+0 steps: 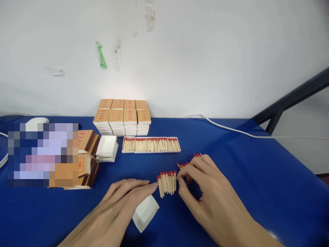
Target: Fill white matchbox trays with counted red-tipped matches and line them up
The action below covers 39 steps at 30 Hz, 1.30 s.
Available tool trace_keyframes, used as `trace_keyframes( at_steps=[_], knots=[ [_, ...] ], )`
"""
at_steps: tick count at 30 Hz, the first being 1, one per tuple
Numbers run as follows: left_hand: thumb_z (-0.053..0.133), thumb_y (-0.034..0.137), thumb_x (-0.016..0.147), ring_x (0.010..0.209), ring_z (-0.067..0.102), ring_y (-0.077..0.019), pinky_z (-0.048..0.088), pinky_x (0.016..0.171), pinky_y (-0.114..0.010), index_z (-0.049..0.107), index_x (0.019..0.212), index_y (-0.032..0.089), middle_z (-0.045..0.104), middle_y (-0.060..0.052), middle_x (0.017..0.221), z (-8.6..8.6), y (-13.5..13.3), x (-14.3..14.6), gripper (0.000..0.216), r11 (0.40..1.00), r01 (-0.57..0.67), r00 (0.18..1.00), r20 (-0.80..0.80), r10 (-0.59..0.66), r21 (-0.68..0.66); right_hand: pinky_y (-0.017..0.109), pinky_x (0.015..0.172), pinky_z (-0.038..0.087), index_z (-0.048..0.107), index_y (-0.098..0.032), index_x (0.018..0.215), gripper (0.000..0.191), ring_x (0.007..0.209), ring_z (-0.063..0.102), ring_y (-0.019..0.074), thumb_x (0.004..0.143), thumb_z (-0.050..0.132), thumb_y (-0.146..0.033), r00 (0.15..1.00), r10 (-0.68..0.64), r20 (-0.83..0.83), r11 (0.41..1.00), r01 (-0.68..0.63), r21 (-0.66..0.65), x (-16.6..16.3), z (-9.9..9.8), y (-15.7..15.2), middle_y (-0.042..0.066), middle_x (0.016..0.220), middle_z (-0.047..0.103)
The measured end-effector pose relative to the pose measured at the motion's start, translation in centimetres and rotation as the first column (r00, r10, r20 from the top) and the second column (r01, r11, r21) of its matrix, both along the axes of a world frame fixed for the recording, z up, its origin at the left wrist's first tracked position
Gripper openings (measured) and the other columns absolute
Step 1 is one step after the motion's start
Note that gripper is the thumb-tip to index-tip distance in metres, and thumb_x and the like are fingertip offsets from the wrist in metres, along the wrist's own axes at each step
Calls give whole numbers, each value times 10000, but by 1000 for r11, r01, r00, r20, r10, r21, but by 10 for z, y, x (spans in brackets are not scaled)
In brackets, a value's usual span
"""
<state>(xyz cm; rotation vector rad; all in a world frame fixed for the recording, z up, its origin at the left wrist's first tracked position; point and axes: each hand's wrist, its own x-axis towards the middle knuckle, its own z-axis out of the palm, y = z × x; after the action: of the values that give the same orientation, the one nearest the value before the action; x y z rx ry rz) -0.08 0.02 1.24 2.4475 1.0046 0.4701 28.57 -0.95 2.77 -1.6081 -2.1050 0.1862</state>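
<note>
A bunch of red-tipped matches (pixel 167 183) lies on the blue table, heads pointing away from me. My left hand (pixel 125 199) is stretched out flat, its fingertips at the left side of the bunch. Partly under that hand is an empty white matchbox tray (pixel 146 212). At the right side of the bunch, my right hand (pixel 208 185) has curled fingers, thumb and index tips close together; anything between them is hidden. More loose matches (pixel 197 155) show just past its knuckles, partly covered by the fingers.
Several match-filled trays (pixel 151 144) form a row ahead. Behind them stand stacked matchboxes (pixel 123 116) against the wall. White empty trays (pixel 106 147) are piled to the left, beside matchbox sleeves (pixel 86 164). A white cable (pixel 231 128) runs along the back right.
</note>
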Motion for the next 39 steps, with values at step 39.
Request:
trace_keyframes(
  at_steps=[39],
  knots=[
    [719,269,1057,1205,813,-202,671,1064,-281,563,1584,359,809,6,1345,-6,2,-4,557,987,-45,995,95,30,153,410,734,467,683,-220,896,196,828,552,254,1084,704,-168,978,-76,196,975,32,220,15,-7,2,48,821,669]
  ],
)
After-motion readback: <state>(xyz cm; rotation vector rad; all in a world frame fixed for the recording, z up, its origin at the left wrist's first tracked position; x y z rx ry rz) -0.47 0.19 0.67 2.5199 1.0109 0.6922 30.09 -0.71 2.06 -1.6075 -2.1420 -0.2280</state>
